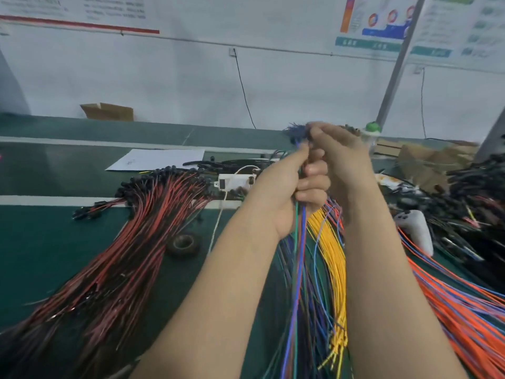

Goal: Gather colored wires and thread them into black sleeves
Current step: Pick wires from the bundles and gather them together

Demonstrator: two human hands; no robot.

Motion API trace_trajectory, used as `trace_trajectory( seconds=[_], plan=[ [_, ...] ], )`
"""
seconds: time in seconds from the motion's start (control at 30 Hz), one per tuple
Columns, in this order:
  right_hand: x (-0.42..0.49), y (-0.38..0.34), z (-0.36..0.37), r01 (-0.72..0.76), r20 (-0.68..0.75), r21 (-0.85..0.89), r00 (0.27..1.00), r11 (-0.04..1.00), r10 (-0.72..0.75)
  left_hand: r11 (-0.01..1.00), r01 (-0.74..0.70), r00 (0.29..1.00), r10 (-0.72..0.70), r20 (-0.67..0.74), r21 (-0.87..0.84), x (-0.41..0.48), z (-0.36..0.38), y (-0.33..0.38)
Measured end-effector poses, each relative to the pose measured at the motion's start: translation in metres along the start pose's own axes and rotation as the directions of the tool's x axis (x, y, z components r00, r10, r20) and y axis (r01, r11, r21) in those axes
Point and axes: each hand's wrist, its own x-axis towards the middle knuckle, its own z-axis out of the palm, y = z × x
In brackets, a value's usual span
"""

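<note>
My left hand (276,192) grips a thin bundle of blue, purple and green wires (299,258) that hangs down between my forearms. My right hand (338,157) is raised against it, its curled fingers pinching the upper ends of the same wires, where a dark blue tuft (296,132) sticks out above the fingers. Yellow wires (332,258) hang just right of the bundle. Orange and blue wires (453,305) lie at the right. No black sleeve is clearly visible in either hand.
A large fan of red-and-black wires (123,247) covers the green bench (41,242) at left. A roll of dark tape (183,244), a white power strip (235,181), a sheet of paper (158,159), a white tool (416,228) and black parts (475,187) lie around.
</note>
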Motion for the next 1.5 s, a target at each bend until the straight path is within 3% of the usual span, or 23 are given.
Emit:
trace_trajectory(
  seconds=[0.1, 0.2, 0.3, 0.4, 0.47, 0.53, 0.57, 0.63, 0.73, 0.93, 1.1, 1.3, 1.4, 1.5],
  plan=[
    [-0.008, 0.028, -0.019, -0.066, 0.013, -0.242, 0.997, 0.968, 0.071, 0.998, -0.022, 0.985, 0.031, -0.171, 0.051, -0.001, -0.024, -0.021],
    [-0.017, 0.062, -0.05, -0.175, -0.246, -0.472, 0.967, 0.864, 0.062, 0.976, -0.16, 0.957, 0.189, -0.219, 0.145, -0.011, -0.034, -0.023],
    [-0.033, 0.093, -0.074, -0.315, -0.347, -0.716, 0.935, 0.623, 0.074, 0.939, -0.322, 0.947, 0.322, -0.023, -0.124, -0.026, -0.007, -0.013],
    [-0.048, 0.119, -0.08, -0.336, -0.272, -0.868, 0.938, 0.365, 0.214, 0.879, -0.266, 0.901, 0.372, 0.221, -0.396, -0.035, 0.031, -0.002],
    [-0.055, 0.128, -0.08, -0.352, -0.302, -0.905, 0.927, 0.239, 0.221, 0.842, -0.246, 0.89, 0.393, 0.232, -0.481, -0.033, 0.039, 0.004],
    [-0.06, 0.13, -0.079, -0.348, -0.333, -0.934, 0.93, 0.081, 0.159, 0.816, -0.227, 0.925, 0.351, 0.144, -0.531, -0.022, 0.026, 0.004],
    [-0.061, 0.129, -0.078, -0.351, -0.339, -0.934, 0.929, 0.065, 0.147, 0.831, -0.237, 0.949, 0.308, 0.063, -0.503, -0.016, 0.013, 0.001],
    [-0.057, 0.132, -0.076, -0.379, -0.359, -0.92, 0.918, 0.105, 0.169, 0.913, -0.22, 0.975, 0.192, -0.116, -0.344, 0.001, -0.024, -0.007],
    [-0.054, 0.129, -0.077, -0.449, -0.416, -0.882, 0.886, 0.147, 0.206, 0.993, -0.113, 0.931, 0.099, -0.351, -0.018, 0.013, -0.077, -0.024],
    [-0.049, 0.129, -0.085, -0.487, -0.442, -0.85, 0.867, 0.202, 0.23, 0.962, 0.031, 0.833, 0.125, -0.539, 0.27, 0.021, -0.118, -0.048],
    [-0.049, 0.118, -0.087, -0.474, -0.463, -0.821, 0.879, 0.317, 0.114, 0.947, 0.092, 0.799, 0.115, -0.591, 0.309, 0.024, -0.12, -0.057],
    [-0.051, 0.092, -0.077, -0.383, -0.39, -0.864, 0.92, 0.328, 0.048, 0.96, 0.056, 0.823, 0.111, -0.557, 0.274, 0.025, -0.11, -0.062],
    [-0.059, 0.079, -0.053, -0.214, -0.196, -0.916, 0.977, 0.339, 0.087, 0.958, 0.081, 0.83, 0.088, -0.551, 0.276, 0.029, -0.104, -0.068],
    [-0.072, 0.079, -0.026, -0.052, 0.057, -0.943, 0.948, 0.329, 0.312, 0.937, 0.134, 0.819, 0.078, -0.568, 0.321, 0.032, -0.097, -0.067]
  ],
)
